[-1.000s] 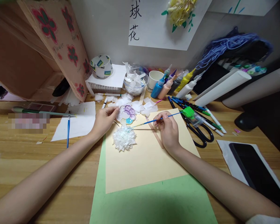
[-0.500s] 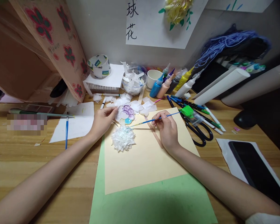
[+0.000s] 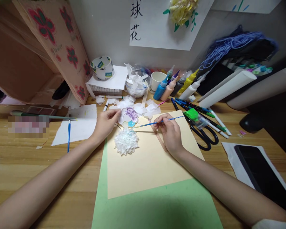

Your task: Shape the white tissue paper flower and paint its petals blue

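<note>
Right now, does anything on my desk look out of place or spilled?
Mostly the white paper scraps: loose on the desk behind and beside the palette, outside the bowl of paper pieces. The cream sheet also sits askew on the green sheet. No spill stands out.

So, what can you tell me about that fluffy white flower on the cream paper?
The flower is a round puff of layered, jagged-edged petals that look like thin, crinkled paper. Mostly white, it has pale blue tinting towards its far side. It rests on the far left part of the cream paper, just nearer than the paint palette. The paintbrush has its tip close by; whether they touch is unclear.
</note>
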Tool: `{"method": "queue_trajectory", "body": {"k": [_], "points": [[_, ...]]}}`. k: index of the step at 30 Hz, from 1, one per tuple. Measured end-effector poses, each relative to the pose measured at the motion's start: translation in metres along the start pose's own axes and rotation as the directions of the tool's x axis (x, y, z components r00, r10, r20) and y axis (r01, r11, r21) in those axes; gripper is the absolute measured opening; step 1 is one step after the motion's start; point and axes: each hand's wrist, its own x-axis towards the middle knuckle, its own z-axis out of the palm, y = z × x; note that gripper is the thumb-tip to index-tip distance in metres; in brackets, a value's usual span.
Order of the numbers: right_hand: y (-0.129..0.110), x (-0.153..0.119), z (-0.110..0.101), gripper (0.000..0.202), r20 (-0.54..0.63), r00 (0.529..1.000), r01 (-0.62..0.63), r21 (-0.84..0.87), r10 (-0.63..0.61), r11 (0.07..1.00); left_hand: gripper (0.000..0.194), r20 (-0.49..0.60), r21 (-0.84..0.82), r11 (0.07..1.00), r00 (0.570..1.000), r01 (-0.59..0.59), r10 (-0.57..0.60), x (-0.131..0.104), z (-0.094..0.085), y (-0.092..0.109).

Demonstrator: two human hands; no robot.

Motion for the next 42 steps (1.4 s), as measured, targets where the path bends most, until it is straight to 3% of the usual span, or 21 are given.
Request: {"method": "queue_trajectory", "body": {"k": [7,14,19,25,31,37,42], "points": [[0.005,-0.0002,-0.0018,0.014,0.077,0.995,-0.062,0.041,0.059,0.997,0.036,-0.008,-0.005,1.0,1.0,0.007,-0.007,0.0003,0.0001,-0.0014],[0.0019,0.0005,0.0003,0.013,-0.012,1.0,-0.021,0.0,0.021,1.0,0.036,0.001,0.009,1.0,1.0,0.003,-0.003,-0.0004,-0.0001,-0.0003],[0.002,0.0003,-0.0008,0.013,0.029,0.999,-0.038,-0.014,0.039,0.999,0.038,0.002,-0.003,1.0,1.0,0.003,-0.003,0.0002,0.0002,-0.0012],[0.0024,0.0012,-0.0026,0.014,-0.055,0.998,-0.01,-0.064,0.006,0.998,0.038,0.005,0.005,1.0,1.0,0.001,-0.001,-0.0004,0.0002,-0.0004],[0.0023,0.0006,-0.0025,0.014,-0.016,0.999,-0.032,-0.061,0.031,0.998,0.037,0.007,0.001,1.0,1.0,-0.001,0.001,-0.0005,-0.0002,0.0002],[0.0027,0.0012,-0.0043,0.017,-0.07,0.995,0.061,-0.1,-0.068,0.993,0.037,-0.001,0.005,1.0,1.0,-0.002,0.002,-0.0001,0.0001,-0.0011],[0.0021,-0.0005,-0.0008,0.014,-0.009,0.998,0.059,-0.124,-0.061,0.99,0.038,-0.005,0.018,1.0,1.0,-0.002,0.003,-0.0006,0.0003,-0.0014]]}}
